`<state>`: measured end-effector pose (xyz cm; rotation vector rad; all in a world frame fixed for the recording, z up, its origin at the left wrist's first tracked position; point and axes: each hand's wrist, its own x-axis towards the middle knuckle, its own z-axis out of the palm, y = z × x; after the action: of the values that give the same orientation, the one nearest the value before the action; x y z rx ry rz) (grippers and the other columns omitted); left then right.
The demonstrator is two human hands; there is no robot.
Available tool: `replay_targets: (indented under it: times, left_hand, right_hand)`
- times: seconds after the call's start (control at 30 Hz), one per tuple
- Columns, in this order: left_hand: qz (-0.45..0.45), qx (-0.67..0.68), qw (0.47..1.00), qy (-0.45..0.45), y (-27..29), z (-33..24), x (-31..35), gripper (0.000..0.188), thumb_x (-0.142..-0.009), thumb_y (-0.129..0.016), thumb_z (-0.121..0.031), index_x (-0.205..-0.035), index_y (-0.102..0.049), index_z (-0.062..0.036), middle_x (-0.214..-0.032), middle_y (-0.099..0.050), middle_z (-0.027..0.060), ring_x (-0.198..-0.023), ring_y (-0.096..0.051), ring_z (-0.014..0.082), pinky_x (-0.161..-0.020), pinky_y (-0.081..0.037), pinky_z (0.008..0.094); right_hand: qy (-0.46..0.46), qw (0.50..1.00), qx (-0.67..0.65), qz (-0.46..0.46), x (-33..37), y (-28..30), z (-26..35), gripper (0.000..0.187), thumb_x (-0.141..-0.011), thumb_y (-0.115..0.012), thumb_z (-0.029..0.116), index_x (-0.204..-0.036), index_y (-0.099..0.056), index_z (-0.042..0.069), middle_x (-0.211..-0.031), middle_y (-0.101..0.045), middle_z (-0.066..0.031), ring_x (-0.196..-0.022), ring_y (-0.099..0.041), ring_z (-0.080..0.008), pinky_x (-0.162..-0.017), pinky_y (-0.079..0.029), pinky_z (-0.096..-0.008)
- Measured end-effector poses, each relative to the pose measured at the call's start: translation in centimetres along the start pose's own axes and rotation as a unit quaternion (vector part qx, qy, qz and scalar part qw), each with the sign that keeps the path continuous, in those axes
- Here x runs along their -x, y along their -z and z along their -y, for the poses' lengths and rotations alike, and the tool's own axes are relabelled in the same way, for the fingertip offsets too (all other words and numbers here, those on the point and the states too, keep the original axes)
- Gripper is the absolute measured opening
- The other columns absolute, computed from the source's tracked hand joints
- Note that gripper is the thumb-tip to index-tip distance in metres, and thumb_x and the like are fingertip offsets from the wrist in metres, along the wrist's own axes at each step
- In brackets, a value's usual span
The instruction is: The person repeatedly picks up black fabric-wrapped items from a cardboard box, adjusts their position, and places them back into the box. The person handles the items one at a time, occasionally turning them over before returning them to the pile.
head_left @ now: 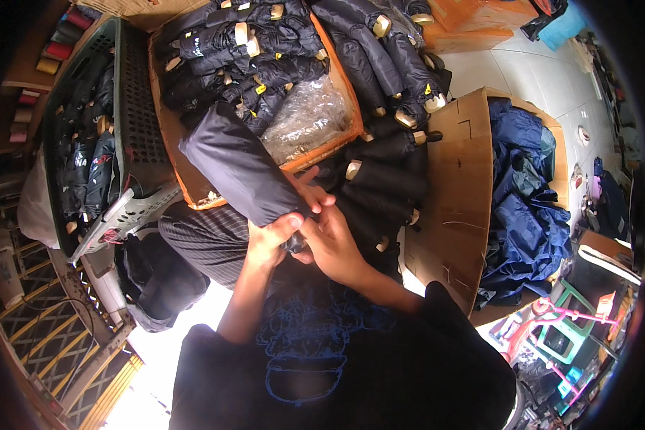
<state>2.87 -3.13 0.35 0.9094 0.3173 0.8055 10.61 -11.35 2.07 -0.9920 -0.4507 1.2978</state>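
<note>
A folded umbrella in a dark sleeve [238, 166] slants up and to the left in front of my chest. My left hand [271, 238] is closed round its lower end, thumb on top. At the same end my right hand [331, 233] grips from the right, its fingers bent over the sleeve's opening; the handle is mostly hidden by the fingers. Just beyond stands an orange-edged carton [166, 154] with several black folded umbrellas [218, 43] and a crumpled clear plastic bag [308, 111] in it.
On the left is a dark perforated basket [142, 107] of sleeved umbrellas. More black umbrellas [387, 168] lie right of the carton. A cardboard box [448, 193] holds dark blue fabric [523, 193]. A black bag [158, 276] sits low left; a green stool [566, 322] stands at right.
</note>
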Motion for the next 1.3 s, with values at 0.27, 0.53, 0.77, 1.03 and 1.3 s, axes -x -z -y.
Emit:
replay_targets:
  times: [0.27, 0.53, 0.77, 1.03, 1.3]
  left_hand:
    - [-0.032, -0.039, 0.997, 0.052, 0.6, -1.5, -0.2, 0.058, -0.076, -0.070, -0.038, -0.115, -0.050, 0.0010, -0.105, -0.061, 0.0171, -0.119, -0.052, 0.0360, -0.100, -0.039, 0.0461]
    - [-0.117, 0.063, 0.990, 0.044, 1.9, -2.0, -1.3, 0.061, -0.088, -0.056, -0.052, -0.126, -0.042, -0.0061, -0.096, -0.053, 0.0136, -0.088, -0.057, 0.0268, -0.091, -0.047, 0.0462]
    - [-0.285, -0.074, 0.953, 0.075, 0.6, -2.2, -2.1, 0.056, -0.094, -0.051, -0.051, -0.111, -0.052, 0.0027, -0.097, -0.066, 0.0194, -0.082, -0.067, 0.0229, -0.069, -0.056, 0.0331]
    - [-0.184, -0.023, 0.981, 0.062, 0.1, -2.2, -2.4, 0.035, -0.087, -0.061, -0.028, -0.100, -0.055, 0.0041, -0.084, -0.063, 0.0163, -0.075, -0.065, 0.0247, -0.067, -0.056, 0.0361]
    - [-0.281, -0.084, 0.948, 0.127, -0.1, -2.6, -3.9, 0.037, -0.084, -0.066, -0.033, -0.091, -0.058, 0.0028, -0.075, -0.063, 0.0133, -0.063, -0.064, 0.0236, -0.058, -0.055, 0.0341]
  right_hand:
    - [-0.062, 0.998, 0.021, 0.015, -1.8, 0.0, 0.5, 0.046, -0.099, -0.050, 0.019, -0.136, -0.028, 0.003, -0.084, -0.053, -0.0043, -0.058, -0.051, -0.0037, -0.041, -0.038, -0.0184]
    - [-0.060, 0.991, 0.103, 0.063, -1.2, 2.6, -0.1, 0.054, -0.094, -0.058, 0.017, -0.136, -0.030, 0.002, -0.085, -0.054, -0.0058, -0.059, -0.054, -0.0095, -0.046, -0.042, -0.0209]
    - [0.195, 0.904, 0.381, -0.022, -1.5, 2.6, 0.6, 0.086, -0.072, -0.083, 0.028, -0.134, -0.033, -0.003, -0.117, -0.056, -0.0189, -0.107, -0.057, -0.0249, -0.087, -0.047, -0.0361]
    - [0.031, 0.957, 0.279, 0.076, -2.8, 2.5, 0.6, 0.070, -0.072, -0.080, 0.021, -0.126, -0.045, -0.005, -0.102, -0.064, -0.0180, -0.097, -0.064, -0.0236, -0.083, -0.050, -0.0343]
    - [-0.022, 0.967, 0.222, 0.120, -2.9, 3.2, -0.1, 0.067, -0.076, -0.075, 0.015, -0.132, -0.042, -0.003, -0.105, -0.063, -0.0119, -0.096, -0.061, -0.0165, -0.081, -0.050, -0.0295]
